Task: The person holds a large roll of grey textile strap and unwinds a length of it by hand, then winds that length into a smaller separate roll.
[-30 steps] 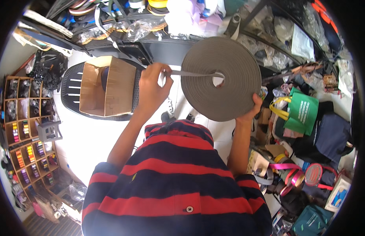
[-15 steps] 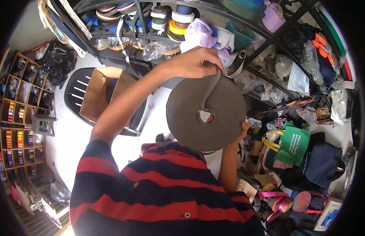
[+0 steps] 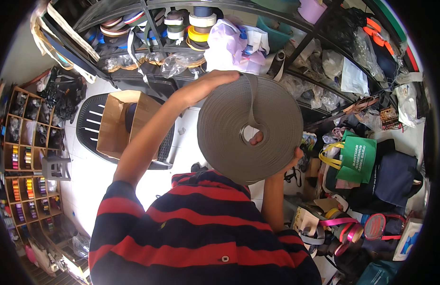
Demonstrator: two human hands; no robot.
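A large, flat roll of dark grey webbing strap [image 3: 224, 128] is held up in front of my chest, its coiled face toward me. From its centre hole a loose length of the strap [image 3: 252, 97] runs up across the face to the top rim. My left hand [image 3: 213, 83] grips the upper left rim, its fingers partly hidden at the edge. At the lower right, my right hand [image 3: 294, 159] supports the roll from behind, thumb at the rim. Its fingertips show through the centre hole.
An open cardboard box [image 3: 118, 126] sits on a black chair [image 3: 89, 118] at left. Shelves ahead hold strap rolls [image 3: 201, 23] and plastic bags. A green bag [image 3: 357, 159] and ribbon spools [image 3: 348, 230] are piled at right. Thread racks [image 3: 32, 173] stand far left.
My left hand has released its pinch on the loose strap and moved down-left onto the roll's rim. The strap now lies against the face. Fingertips of my right hand show more in the hole.
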